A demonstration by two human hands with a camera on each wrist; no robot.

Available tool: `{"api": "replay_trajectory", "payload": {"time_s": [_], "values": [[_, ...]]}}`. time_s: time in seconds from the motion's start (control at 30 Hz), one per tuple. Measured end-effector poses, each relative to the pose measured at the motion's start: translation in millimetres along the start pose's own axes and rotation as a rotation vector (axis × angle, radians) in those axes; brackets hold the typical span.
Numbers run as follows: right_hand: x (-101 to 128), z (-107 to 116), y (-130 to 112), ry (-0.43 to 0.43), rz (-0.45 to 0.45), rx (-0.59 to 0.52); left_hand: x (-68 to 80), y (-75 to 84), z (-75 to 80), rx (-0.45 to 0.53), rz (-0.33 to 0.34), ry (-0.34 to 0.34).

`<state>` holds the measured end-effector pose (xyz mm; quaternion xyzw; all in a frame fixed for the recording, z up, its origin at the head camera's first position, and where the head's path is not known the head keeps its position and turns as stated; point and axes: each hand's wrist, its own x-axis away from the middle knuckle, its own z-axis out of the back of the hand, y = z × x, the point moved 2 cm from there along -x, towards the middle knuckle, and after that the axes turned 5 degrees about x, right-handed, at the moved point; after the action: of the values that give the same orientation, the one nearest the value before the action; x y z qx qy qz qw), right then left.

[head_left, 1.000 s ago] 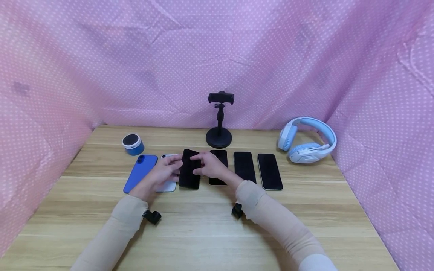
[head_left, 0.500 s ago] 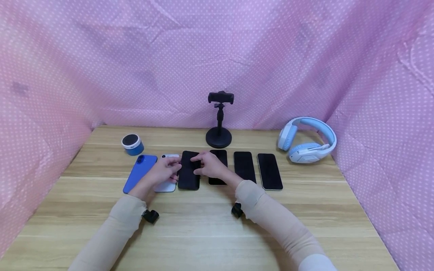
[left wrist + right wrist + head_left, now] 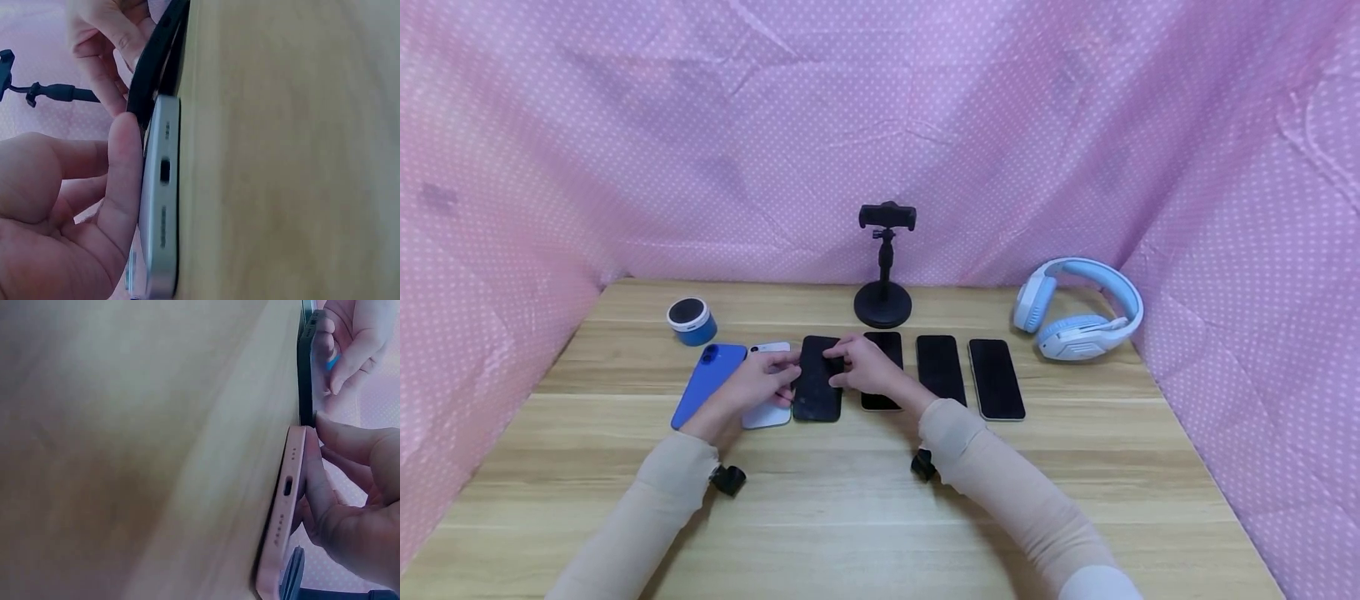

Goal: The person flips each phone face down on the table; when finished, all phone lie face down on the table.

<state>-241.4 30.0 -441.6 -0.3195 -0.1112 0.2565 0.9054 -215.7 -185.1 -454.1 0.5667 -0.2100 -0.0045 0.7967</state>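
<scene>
In the head view a black phone (image 3: 817,396) lies between both hands, with its dark face up. My left hand (image 3: 758,382) pinches its left edge, above a white phone (image 3: 769,417) lying back up. On the opposite edge, my right hand (image 3: 867,367) holds the phone with thumb and fingers, reaching across another dark-screened phone (image 3: 886,343). Seen from the left wrist, the black phone (image 3: 149,75) looks slightly raised beside the silver-edged phone (image 3: 161,206). A pink-edged phone (image 3: 284,506) sits under my right fingers in the right wrist view.
A blue phone (image 3: 703,387) lies at the left end of the row, two dark-screened phones (image 3: 940,367) at the right. Behind stand a small blue speaker (image 3: 692,323), a black phone stand (image 3: 883,304) and blue-white headphones (image 3: 1078,337). A pink dotted cloth (image 3: 760,150) surrounds the table.
The black phone has come down from a tilted pose to nearly flat, its lower edge shifting slightly left. My left hand moved slightly left with it; my right hand stayed almost still.
</scene>
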Motion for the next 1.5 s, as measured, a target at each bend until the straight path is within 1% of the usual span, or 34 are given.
{"api": "replay_trajectory", "payload": {"time_s": [0.17, 0.33, 0.53, 0.7, 0.87, 1.1, 1.33, 1.5], "values": [[-1.9, 0.3, -5.1, -0.017, 0.016, 0.089, 2.4, 1.6, 4.8, 0.022, 0.023, -0.016], [-4.0, -0.5, -9.7, -0.032, 0.027, 0.172, 0.3, -1.4, 12.2, 0.037, 0.013, -0.040], [-4.1, 2.2, -13.3, -0.052, 0.015, 0.199, -7.6, -5.0, 17.1, 0.058, 0.004, -0.073], [-4.0, 3.9, -11.3, -0.047, 0.057, 0.243, -9.6, -5.1, 14.9, 0.065, 0.022, -0.083], [-4.4, 3.0, -9.6, -0.051, 0.072, 0.241, -8.0, -5.5, 13.0, 0.084, 0.026, -0.072], [-3.6, 1.2, -13.1, -0.050, 0.060, 0.224, -4.3, -7.1, 13.7, 0.098, 0.020, -0.069], [-0.6, -2.4, -14.4, -0.060, 0.036, 0.211, -0.9, -8.3, 12.0, 0.117, 0.059, -0.048], [0.7, -3.7, -14.9, -0.044, 0.033, 0.218, -1.3, -9.0, 11.2, 0.100, 0.058, -0.042]]}}
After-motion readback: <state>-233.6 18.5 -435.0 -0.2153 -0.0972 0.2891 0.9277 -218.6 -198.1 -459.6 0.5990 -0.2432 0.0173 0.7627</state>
